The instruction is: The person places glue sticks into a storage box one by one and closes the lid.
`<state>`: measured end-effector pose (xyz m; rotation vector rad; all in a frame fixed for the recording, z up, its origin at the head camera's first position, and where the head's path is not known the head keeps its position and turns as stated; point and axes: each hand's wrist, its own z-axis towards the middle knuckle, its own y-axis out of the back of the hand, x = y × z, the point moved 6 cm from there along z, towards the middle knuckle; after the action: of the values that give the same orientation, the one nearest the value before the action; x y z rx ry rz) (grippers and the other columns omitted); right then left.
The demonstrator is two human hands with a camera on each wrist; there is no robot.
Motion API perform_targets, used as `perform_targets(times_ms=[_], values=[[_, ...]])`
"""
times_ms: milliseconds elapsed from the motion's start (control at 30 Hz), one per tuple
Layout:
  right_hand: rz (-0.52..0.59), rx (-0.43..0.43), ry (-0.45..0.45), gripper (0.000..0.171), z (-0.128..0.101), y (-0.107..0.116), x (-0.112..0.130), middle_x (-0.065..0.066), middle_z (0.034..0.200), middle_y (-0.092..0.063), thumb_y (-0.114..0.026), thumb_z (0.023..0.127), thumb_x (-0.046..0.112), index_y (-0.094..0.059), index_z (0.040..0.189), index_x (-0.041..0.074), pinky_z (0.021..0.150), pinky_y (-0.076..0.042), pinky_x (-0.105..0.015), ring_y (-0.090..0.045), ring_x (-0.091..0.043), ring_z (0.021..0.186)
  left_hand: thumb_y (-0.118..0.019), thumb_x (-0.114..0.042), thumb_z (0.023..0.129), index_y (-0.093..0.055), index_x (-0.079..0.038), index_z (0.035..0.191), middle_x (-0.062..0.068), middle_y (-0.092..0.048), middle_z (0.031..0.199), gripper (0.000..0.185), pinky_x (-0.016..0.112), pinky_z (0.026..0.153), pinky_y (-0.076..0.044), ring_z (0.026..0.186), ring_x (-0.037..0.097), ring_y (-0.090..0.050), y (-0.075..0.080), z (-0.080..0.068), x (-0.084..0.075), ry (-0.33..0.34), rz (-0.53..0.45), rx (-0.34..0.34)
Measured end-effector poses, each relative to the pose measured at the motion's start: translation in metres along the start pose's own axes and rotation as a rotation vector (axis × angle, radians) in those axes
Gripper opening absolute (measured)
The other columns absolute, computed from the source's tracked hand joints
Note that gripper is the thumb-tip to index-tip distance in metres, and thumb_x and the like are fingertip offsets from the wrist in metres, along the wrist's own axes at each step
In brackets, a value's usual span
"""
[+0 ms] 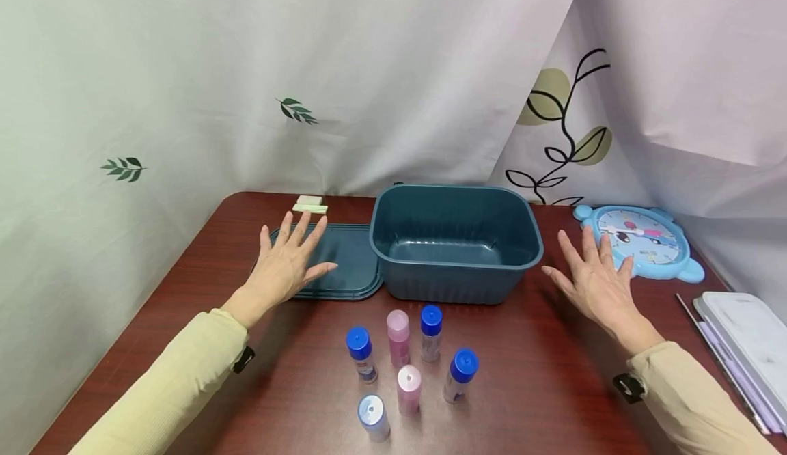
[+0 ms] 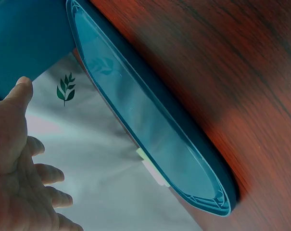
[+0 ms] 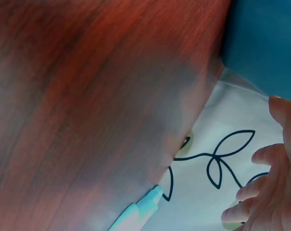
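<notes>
My left hand (image 1: pixel 283 267), fingers spread, hovers over the left part of a flat dark teal lid (image 1: pixel 347 260) and holds nothing. To the right, my right hand (image 1: pixel 599 284) is spread in the air between a deep teal bin (image 1: pixel 455 281) and a light blue bear-shaped clock (image 1: pixel 645 240), also holding nothing. In front of the bin stand several small capped tubes, which look like glue sticks: blue-capped ones (image 1: pixel 363 356), pink ones (image 1: pixel 398 339) and a pale blue one (image 1: pixel 374 417). The left wrist view shows the lid (image 2: pixel 145 125) beyond the left hand's fingers.
A white and a pale green block (image 1: pixel 310 205) lie at the table's back edge. At the right edge sits a white and lilac stack of cases (image 1: pixel 747 346) with a thin rod beside it. A pale curtain (image 1: pixel 369 65) hangs behind the dark red wooden table (image 1: pixel 522 387).
</notes>
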<state>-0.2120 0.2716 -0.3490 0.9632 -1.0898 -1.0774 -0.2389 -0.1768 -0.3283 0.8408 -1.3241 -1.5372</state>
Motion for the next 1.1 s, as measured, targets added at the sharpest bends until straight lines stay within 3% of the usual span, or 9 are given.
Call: perform_targets(times_ms=[200,300,467,633,700,767,867,933,1100], values=[[0.014,0.007,-0.001,0.073,0.0,-0.001,-0.001,-0.034,0.149,-0.013,-0.055,0.092,0.044,-0.027,0.147,0.006,0.094,-0.007,-0.08,-0.005,-0.057,0.134,-0.059,-0.052,0.087,-0.021,-0.012,0.15,0.022,-0.02,0.153,0.084,0.073,0.102,-0.017,0.139,0.045,-0.017,-0.001,0.001,0.0,0.004,-0.004,0.017],[0.061,0.0,0.01,0.069,0.0,0.002,-0.001,-0.035,0.148,-0.016,-0.054,0.093,0.042,-0.03,0.145,0.003,0.096,-0.011,-0.079,-0.01,-0.057,0.134,-0.057,-0.051,0.088,-0.02,-0.012,0.151,0.022,-0.018,0.154,0.083,0.072,0.104,-0.014,0.14,0.045,-0.013,0.001,-0.001,0.0,0.01,-0.073,0.038],[0.258,-0.068,0.072,0.058,0.007,0.016,0.005,-0.038,0.14,-0.03,-0.054,0.096,0.027,-0.036,0.139,-0.007,0.098,-0.025,-0.071,-0.028,-0.055,0.128,-0.058,-0.045,0.091,-0.028,-0.01,0.148,0.019,-0.022,0.154,0.073,0.065,0.108,-0.02,0.14,0.042,-0.019,0.015,-0.011,-0.003,-0.016,-0.396,0.023],[0.471,-0.118,0.057,0.049,0.016,0.033,0.014,-0.034,0.134,-0.043,-0.047,0.1,0.023,-0.039,0.138,-0.007,0.092,-0.036,-0.062,-0.043,-0.05,0.119,-0.067,-0.026,0.088,-0.052,-0.011,0.134,0.006,-0.052,0.137,0.051,0.044,0.101,-0.043,0.127,0.023,-0.047,0.032,-0.033,-0.024,-0.159,-0.838,0.044],[0.546,-0.11,0.036,0.049,0.021,0.038,0.019,-0.031,0.134,-0.045,-0.044,0.101,0.025,-0.038,0.139,-0.005,0.092,-0.047,-0.044,-0.049,-0.045,0.115,-0.071,-0.018,0.085,-0.058,-0.012,0.127,0.005,-0.059,0.127,0.044,0.037,0.098,-0.047,0.119,0.02,-0.053,0.036,-0.042,-0.037,-0.236,-1.003,0.101],[0.614,-0.095,0.023,0.05,0.026,0.04,0.024,-0.029,0.135,-0.046,-0.044,0.101,0.027,-0.038,0.14,-0.003,0.085,-0.052,-0.023,-0.06,-0.03,0.107,-0.073,-0.01,0.081,-0.06,-0.012,0.122,0.008,-0.061,0.123,0.043,0.034,0.097,-0.048,0.116,0.02,-0.055,0.038,-0.051,-0.05,-0.302,-1.142,0.177],[0.712,-0.068,0.012,0.051,0.033,0.04,0.03,-0.028,0.136,-0.045,-0.045,0.1,0.027,-0.038,0.14,-0.003,0.071,-0.045,-0.001,-0.063,0.002,0.088,-0.075,-0.004,0.078,-0.061,-0.009,0.118,0.015,-0.06,0.118,0.043,0.032,0.095,-0.049,0.111,0.02,-0.057,0.036,-0.059,-0.067,-0.368,-1.266,0.263],[0.745,-0.06,0.009,0.05,0.037,0.039,0.034,-0.027,0.134,-0.048,-0.046,0.1,0.026,-0.04,0.139,-0.004,0.07,-0.046,-0.002,-0.054,0.017,0.084,-0.075,-0.003,0.077,-0.061,-0.006,0.117,0.016,-0.06,0.114,0.042,0.033,0.092,-0.051,0.106,0.019,-0.06,0.032,-0.063,-0.075,-0.403,-1.309,0.295],[0.74,-0.062,0.005,0.046,0.044,0.038,0.037,-0.026,0.118,-0.058,-0.05,0.098,0.022,-0.045,0.136,-0.003,0.069,-0.044,-0.002,-0.049,0.019,0.083,-0.074,-0.009,0.081,-0.061,-0.004,0.113,0.01,-0.063,0.105,0.035,0.032,0.085,-0.054,0.093,0.016,-0.066,0.022,-0.068,-0.085,-0.434,-1.335,0.322]])
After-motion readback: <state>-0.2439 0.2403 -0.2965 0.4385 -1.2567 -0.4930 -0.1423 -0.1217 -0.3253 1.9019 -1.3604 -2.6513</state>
